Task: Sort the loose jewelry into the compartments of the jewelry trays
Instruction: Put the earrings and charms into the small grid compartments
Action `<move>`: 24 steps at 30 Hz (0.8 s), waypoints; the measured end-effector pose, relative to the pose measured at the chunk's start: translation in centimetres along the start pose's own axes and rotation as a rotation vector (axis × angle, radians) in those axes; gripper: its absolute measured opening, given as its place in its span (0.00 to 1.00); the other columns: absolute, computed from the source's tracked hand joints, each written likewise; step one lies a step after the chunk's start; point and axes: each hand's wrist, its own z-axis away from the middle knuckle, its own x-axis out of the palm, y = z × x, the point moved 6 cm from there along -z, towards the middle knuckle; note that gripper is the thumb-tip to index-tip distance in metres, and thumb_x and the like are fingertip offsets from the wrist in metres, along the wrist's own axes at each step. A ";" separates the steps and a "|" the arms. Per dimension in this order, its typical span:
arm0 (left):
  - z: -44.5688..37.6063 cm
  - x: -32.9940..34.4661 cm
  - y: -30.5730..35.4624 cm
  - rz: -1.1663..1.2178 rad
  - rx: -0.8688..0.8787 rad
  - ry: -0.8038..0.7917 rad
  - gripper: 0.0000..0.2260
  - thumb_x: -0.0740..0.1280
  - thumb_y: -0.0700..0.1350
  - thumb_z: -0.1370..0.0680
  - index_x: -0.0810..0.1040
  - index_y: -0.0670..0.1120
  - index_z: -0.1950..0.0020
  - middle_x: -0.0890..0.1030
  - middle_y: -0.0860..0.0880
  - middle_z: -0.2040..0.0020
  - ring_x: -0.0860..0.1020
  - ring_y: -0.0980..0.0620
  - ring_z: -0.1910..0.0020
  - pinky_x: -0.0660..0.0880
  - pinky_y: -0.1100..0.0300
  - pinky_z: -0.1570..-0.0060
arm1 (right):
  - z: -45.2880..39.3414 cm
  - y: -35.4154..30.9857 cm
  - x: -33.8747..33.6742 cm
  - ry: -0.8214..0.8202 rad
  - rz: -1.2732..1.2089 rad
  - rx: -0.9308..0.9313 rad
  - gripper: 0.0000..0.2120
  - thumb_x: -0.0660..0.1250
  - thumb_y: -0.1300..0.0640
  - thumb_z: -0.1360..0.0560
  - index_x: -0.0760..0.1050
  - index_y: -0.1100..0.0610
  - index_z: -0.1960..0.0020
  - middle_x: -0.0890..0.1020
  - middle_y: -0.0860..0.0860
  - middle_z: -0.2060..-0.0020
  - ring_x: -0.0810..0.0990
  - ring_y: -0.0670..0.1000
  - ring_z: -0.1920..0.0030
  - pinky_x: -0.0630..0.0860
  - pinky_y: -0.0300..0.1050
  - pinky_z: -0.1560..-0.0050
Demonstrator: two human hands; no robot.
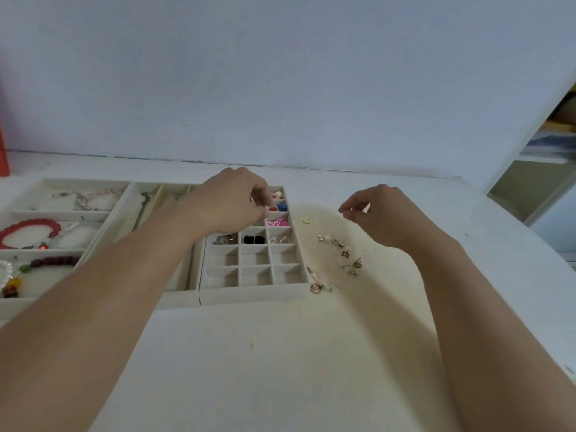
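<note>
The small-compartment grid tray [255,294] holds a red stud [273,209], a blue bead [282,207], pink pieces [276,223] and black studs [254,240]; its near rows are bare. My left hand [232,199] hovers over the tray's far rows, fingertips curled down and pinched together beside the red stud on something tiny. My right hand [378,213] hangs above the table right of the tray, thumb and forefinger pinching a small pale piece. Loose gold earrings [343,247], a yellow stud [307,219] and a gold hoop [315,287] lie on the table.
At the left, a wide tray [62,215] carries a red bead bracelet [18,227], a dark bead bracelet [56,261] and silver chains. A middle tray [162,190] with long slots holds a hairpin. The wall stands close behind; the table edge runs at the right.
</note>
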 end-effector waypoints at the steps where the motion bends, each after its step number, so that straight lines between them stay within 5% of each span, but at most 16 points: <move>1: 0.0 0.1 0.0 -0.001 0.000 -0.005 0.03 0.73 0.47 0.25 0.84 0.55 0.53 0.82 0.60 0.55 0.79 0.59 0.55 0.73 0.64 0.58 | 0.0 0.6 0.5 -0.064 0.029 0.020 0.07 0.68 0.52 0.20 0.84 0.45 0.46 0.83 0.43 0.51 0.79 0.45 0.54 0.73 0.42 0.54; 6: 0.3 0.6 -0.2 -0.009 -0.010 -0.022 0.03 0.73 0.49 0.25 0.84 0.56 0.53 0.81 0.60 0.56 0.79 0.61 0.55 0.69 0.66 0.62 | 0.6 1.7 2.3 -0.259 -0.002 0.054 0.10 0.73 0.47 0.24 0.83 0.46 0.43 0.82 0.42 0.54 0.79 0.42 0.56 0.69 0.36 0.62; 13: 0.4 1.3 0.2 -0.034 -0.010 -0.041 0.03 0.73 0.51 0.25 0.82 0.60 0.56 0.81 0.62 0.55 0.80 0.60 0.54 0.69 0.66 0.63 | 0.5 1.2 3.6 -0.256 -0.131 0.004 0.06 0.76 0.51 0.27 0.83 0.43 0.51 0.84 0.41 0.63 0.79 0.36 0.70 0.68 0.28 0.73; 24: 0.7 1.5 0.4 -0.023 -0.007 -0.051 0.04 0.75 0.50 0.26 0.83 0.60 0.56 0.82 0.60 0.55 0.80 0.60 0.53 0.76 0.60 0.54 | 0.6 0.6 3.6 -0.188 -0.124 -0.026 0.02 0.76 0.52 0.27 0.84 0.47 0.57 0.82 0.43 0.65 0.80 0.43 0.67 0.69 0.29 0.72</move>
